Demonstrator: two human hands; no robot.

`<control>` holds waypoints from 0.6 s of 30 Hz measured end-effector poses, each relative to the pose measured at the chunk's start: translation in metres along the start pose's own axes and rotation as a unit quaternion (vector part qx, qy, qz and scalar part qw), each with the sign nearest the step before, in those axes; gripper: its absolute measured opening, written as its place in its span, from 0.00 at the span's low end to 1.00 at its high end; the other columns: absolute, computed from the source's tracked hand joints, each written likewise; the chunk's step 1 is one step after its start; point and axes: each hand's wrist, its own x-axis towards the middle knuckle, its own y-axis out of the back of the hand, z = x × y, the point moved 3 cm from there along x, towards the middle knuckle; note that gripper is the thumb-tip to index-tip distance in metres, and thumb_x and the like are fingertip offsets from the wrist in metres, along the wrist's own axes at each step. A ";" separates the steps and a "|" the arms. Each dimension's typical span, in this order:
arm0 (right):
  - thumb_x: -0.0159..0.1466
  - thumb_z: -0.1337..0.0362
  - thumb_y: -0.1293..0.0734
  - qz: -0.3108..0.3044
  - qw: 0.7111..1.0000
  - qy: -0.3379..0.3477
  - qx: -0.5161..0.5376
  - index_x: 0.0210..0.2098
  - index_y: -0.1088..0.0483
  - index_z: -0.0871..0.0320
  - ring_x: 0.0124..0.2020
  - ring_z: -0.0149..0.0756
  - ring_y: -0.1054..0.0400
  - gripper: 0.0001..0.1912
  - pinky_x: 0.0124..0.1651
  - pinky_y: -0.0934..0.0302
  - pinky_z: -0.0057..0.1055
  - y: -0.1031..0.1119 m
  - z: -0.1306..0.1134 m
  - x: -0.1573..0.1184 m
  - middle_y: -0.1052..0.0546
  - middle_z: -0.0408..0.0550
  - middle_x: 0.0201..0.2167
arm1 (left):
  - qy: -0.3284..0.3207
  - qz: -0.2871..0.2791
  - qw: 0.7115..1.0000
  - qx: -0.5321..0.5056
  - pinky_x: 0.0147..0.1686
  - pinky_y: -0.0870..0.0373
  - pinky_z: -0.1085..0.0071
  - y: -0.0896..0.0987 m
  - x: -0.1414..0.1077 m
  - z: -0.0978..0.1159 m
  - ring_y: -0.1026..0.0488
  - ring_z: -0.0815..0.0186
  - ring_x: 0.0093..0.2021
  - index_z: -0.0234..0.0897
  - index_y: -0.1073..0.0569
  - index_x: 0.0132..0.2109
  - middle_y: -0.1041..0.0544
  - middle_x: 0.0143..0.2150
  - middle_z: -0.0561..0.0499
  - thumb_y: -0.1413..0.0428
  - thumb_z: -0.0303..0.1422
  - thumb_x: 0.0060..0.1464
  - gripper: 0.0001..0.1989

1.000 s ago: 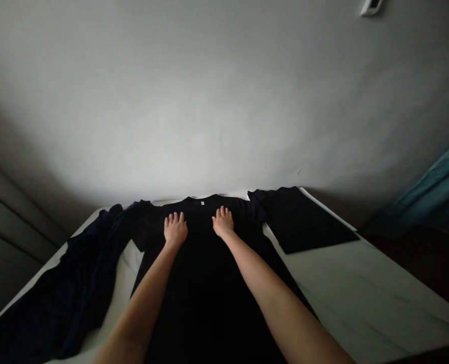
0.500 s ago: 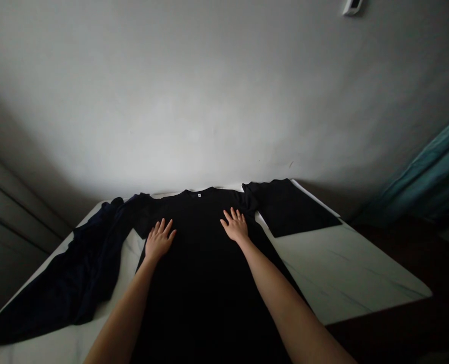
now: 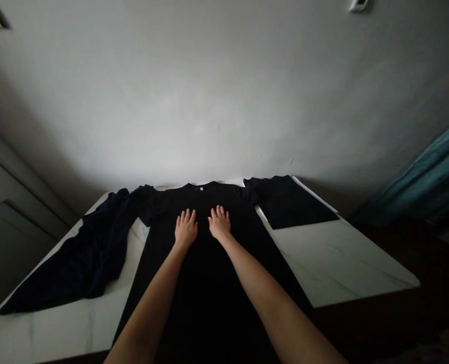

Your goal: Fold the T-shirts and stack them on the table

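Grip absent: left hand and right hand lie open on black fabric T-shirt, apparently flattening it over white marbled worktop.

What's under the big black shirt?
The marbled table shows on both sides of the black shirt. Whatever lies right beneath the shirt is covered, so I can't tell.

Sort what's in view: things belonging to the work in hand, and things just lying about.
In use:
black shirt, with left hand and right hand on it
table underneath

Apparently just lying about:
dark blue garment, left
flat black cloth, right
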 end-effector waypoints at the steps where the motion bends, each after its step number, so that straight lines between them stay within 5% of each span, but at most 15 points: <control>1: 0.72 0.60 0.51 -0.007 1.000 0.020 0.010 0.68 0.45 0.62 0.72 0.45 0.61 0.28 0.69 0.66 0.46 -0.005 -0.015 -0.004 0.51 0.56 0.71 | -0.022 -0.002 1.000 -0.013 0.66 0.50 0.57 -0.001 -0.003 0.012 0.48 0.55 0.70 0.36 0.43 0.69 0.44 0.71 0.43 0.61 0.34 0.66 0.27; 3: 0.72 0.59 0.52 -0.012 0.999 0.040 0.019 0.68 0.46 0.59 0.71 0.43 0.59 0.28 0.69 0.66 0.45 -0.011 -0.031 -0.012 0.50 0.54 0.71 | -0.033 -0.008 0.999 -0.026 0.66 0.50 0.54 -0.004 -0.012 0.022 0.48 0.56 0.70 0.43 0.42 0.69 0.44 0.71 0.47 0.62 0.35 0.67 0.26; 6: 0.72 0.52 0.51 -0.010 0.999 0.036 0.013 0.69 0.48 0.53 0.71 0.46 0.60 0.29 0.69 0.68 0.47 -0.011 -0.019 -0.024 0.52 0.51 0.72 | 0.001 -0.002 1.000 -0.012 0.65 0.51 0.47 -0.004 -0.029 0.004 0.49 0.51 0.71 0.54 0.42 0.68 0.45 0.71 0.51 0.60 0.44 0.66 0.25; 13: 0.70 0.43 0.51 -0.011 0.999 -0.023 -0.046 0.71 0.52 0.52 0.72 0.48 0.62 0.35 0.69 0.68 0.47 0.010 0.077 -0.044 0.55 0.51 0.72 | 0.029 -0.015 0.999 0.007 0.65 0.49 0.49 -0.003 -0.070 -0.084 0.51 0.50 0.71 0.53 0.47 0.70 0.49 0.73 0.48 0.55 0.53 0.62 0.32; 18: 0.70 0.44 0.52 -0.003 0.997 -0.022 -0.079 0.71 0.53 0.55 0.72 0.46 0.60 0.36 0.70 0.64 0.43 0.019 0.132 -0.060 0.54 0.51 0.72 | -0.006 -0.004 1.000 0.018 0.65 0.47 0.51 -0.007 -0.102 -0.122 0.52 0.52 0.71 0.48 0.48 0.71 0.49 0.73 0.46 0.58 0.50 0.64 0.32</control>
